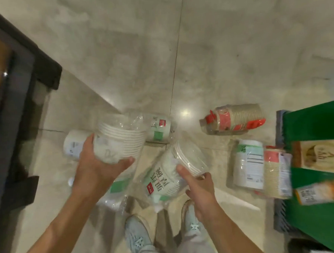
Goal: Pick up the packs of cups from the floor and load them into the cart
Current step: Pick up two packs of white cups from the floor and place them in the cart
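Observation:
My left hand [98, 166] grips a clear-wrapped pack of white cups [122, 140], held above the floor. My right hand [199, 186] holds a second white pack with a red and green label [168, 174]. On the floor lie a white pack [74, 144] behind my left hand, a green-labelled pack [159, 128], a brown pack with red wrap [233, 119], and two packs side by side [249, 164] next to the green cart [317, 122] at the right.
The cart holds boxed goods [322, 155] on its shelf. A dark wooden furniture edge [24, 79] runs along the left. My shoes [137, 238] stand at the bottom middle. Glossy pale tile stretches ahead.

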